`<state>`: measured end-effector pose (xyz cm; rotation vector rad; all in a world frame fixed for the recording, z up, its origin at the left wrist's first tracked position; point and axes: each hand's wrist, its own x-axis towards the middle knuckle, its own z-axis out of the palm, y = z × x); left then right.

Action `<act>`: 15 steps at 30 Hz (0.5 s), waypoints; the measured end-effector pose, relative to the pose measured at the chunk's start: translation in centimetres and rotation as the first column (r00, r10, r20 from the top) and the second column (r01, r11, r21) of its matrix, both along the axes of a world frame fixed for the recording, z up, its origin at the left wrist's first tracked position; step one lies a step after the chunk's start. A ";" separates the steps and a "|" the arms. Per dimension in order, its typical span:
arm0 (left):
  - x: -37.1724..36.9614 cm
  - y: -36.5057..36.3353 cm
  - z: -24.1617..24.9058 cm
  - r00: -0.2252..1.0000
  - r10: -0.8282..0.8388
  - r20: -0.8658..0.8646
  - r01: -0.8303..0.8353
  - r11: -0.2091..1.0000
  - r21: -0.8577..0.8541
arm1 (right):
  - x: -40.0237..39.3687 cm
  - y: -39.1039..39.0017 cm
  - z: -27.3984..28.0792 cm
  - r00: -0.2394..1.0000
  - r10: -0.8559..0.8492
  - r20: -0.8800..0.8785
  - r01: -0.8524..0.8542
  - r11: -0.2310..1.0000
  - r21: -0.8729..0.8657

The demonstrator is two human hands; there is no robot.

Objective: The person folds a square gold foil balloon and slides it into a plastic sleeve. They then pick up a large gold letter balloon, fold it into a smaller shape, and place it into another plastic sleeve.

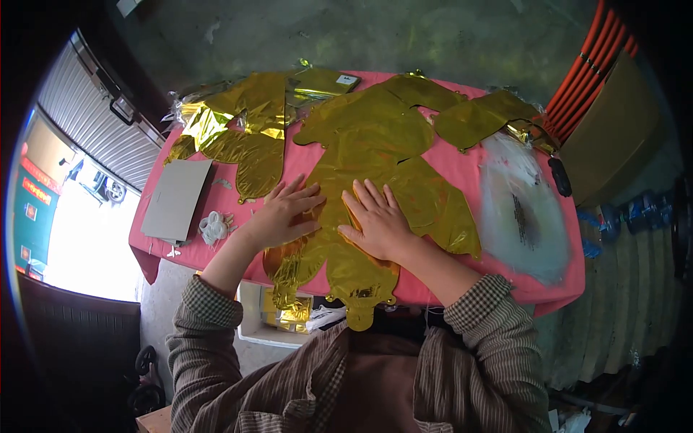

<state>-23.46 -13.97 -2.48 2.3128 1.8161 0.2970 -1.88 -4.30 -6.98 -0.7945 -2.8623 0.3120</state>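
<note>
A large flat gold foil sheet (375,144) with rounded lobes lies across the middle of the pink-covered table (447,285), its lower end hanging over the near edge. Both hands rest on it. My left hand (289,213) lies at its left side, fingers spread and pointing right. My right hand (377,222) lies flat near its centre, fingers spread, pointing up and left. Neither hand holds anything. More gold foil pieces (260,162) lie at the upper left, and another gold piece (480,121) at the upper right.
Grey cardboard sheets (175,198) and a small white bundle (214,227) lie at the left. Clear plastic bags (523,209) and a black object (559,177) are at the right. Below the near edge stands a white box (271,335) with gold packets.
</note>
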 end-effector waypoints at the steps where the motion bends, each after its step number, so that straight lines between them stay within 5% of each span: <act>1: 0.0 0.4 0.4 0.999 -0.025 -0.042 0.027 0.999 0.040 | 0.0 0.0 -0.1 1.000 0.000 -0.005 0.000 1.000 0.007; 7: 1.0 5.3 1.6 0.962 0.028 0.272 -0.009 0.998 -0.069 | 0.0 0.2 -0.5 1.000 0.017 -0.006 -0.016 0.999 0.035; 15: 2.7 11.6 -4.0 0.984 -0.040 0.174 0.002 0.978 0.210 | -0.1 0.3 -0.8 1.000 0.012 -0.005 -0.012 0.998 0.068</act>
